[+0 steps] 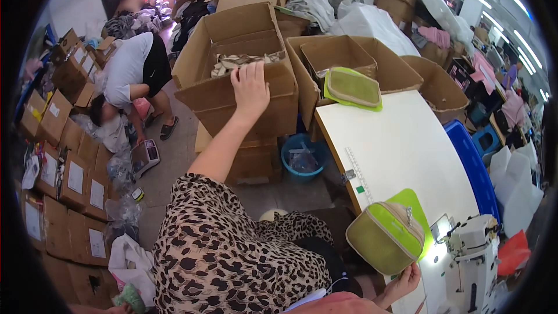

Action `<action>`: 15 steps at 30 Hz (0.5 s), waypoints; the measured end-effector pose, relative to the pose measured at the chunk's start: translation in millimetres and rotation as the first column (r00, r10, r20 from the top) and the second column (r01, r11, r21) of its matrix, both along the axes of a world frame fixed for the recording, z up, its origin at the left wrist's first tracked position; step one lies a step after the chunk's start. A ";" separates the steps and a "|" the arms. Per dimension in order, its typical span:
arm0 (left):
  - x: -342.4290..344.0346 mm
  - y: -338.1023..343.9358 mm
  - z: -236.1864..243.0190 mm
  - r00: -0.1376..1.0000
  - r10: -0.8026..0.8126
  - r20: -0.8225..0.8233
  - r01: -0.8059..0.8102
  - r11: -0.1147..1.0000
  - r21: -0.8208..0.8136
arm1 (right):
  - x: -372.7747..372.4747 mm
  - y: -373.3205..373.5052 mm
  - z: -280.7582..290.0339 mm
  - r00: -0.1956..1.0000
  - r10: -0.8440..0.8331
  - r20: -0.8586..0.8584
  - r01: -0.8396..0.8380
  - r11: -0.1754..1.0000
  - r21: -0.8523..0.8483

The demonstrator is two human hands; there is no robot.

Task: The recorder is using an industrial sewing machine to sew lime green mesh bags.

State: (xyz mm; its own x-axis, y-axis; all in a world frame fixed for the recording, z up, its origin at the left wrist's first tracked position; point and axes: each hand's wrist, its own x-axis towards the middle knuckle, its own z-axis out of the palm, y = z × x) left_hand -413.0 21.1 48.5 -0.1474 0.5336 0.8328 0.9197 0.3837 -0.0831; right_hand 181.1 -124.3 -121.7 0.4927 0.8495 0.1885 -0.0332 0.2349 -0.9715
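My left arm reaches forward to a large open cardboard box [232, 102]. At its near rim my left hand [251, 86] has its fingers bent over the edge, their tips partly hidden. Patterned beige fabric [224, 65] lies inside, just beyond the fingers. Low on the right, my right hand [402, 284] pinches the bottom corner of a boxy green and beige zippered pouch [381, 238]. The pouch is tilted at the near edge of the white table [389, 145], with a bright green flat piece [414, 200] behind it.
A sewing machine [474, 250] stands right of the pouch. Another green pouch [354, 88] lies at the table's far end, against open boxes. A blue bucket [303, 157] sits below. At left, a person [131, 72] bends by a scale [144, 157]; another hand [119, 309] shows lower left.
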 end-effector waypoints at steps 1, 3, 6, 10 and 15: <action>5.6 -4.1 -1.4 1.000 -0.006 0.008 0.006 1.000 0.025 | -2.1 -0.7 4.0 1.000 -0.005 0.003 0.005 1.000 -0.020; 10.1 -5.4 -12.6 0.998 -0.025 0.056 0.024 1.000 0.019 | 2.9 -0.9 -2.5 1.000 0.009 0.001 -0.009 1.000 0.012; 16.1 -14.2 -20.6 0.994 -0.027 0.104 0.023 0.999 0.040 | -9.5 -0.7 13.5 1.000 0.026 -0.013 -0.025 0.999 0.036; 20.6 -21.2 -25.6 0.987 -0.063 0.145 0.053 0.996 0.073 | -27.1 -9.7 38.5 0.999 -0.046 0.019 0.049 0.975 -0.217; 17.7 -27.5 -24.5 0.984 -0.048 0.169 0.035 0.996 0.078 | -22.4 -12.6 21.3 0.978 -0.091 0.190 0.110 0.990 -0.094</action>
